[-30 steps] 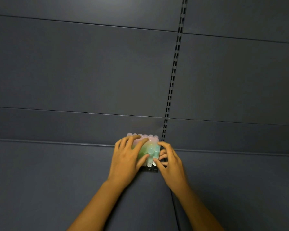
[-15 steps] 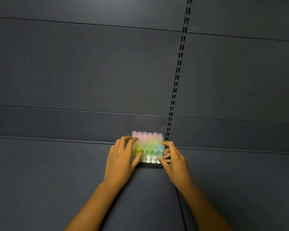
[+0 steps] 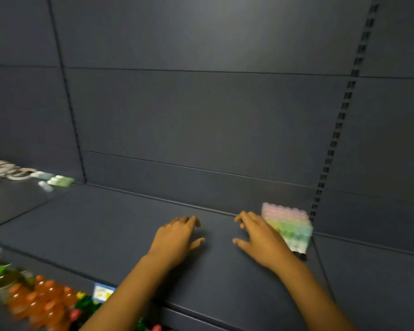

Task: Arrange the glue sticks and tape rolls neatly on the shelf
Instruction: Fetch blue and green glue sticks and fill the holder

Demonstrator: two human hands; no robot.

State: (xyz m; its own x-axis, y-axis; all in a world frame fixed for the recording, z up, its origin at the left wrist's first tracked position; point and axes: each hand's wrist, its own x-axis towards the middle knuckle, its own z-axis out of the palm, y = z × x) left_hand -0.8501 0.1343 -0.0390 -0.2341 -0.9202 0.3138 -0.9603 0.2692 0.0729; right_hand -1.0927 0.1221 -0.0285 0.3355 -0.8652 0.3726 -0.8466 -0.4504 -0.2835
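my left hand and right hand hover loose-fingered, holding nothing. just right of the right hand, the glue sticks stand packed on the shelf. far left, tape rolls look unsorted.

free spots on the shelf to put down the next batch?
Widest bare stretch of shelf: between the tape rolls at far left and the left hand. A smaller gap lies between the left hand and right hand. Crowded at the right, where the glue stick block sits by the slotted upright.
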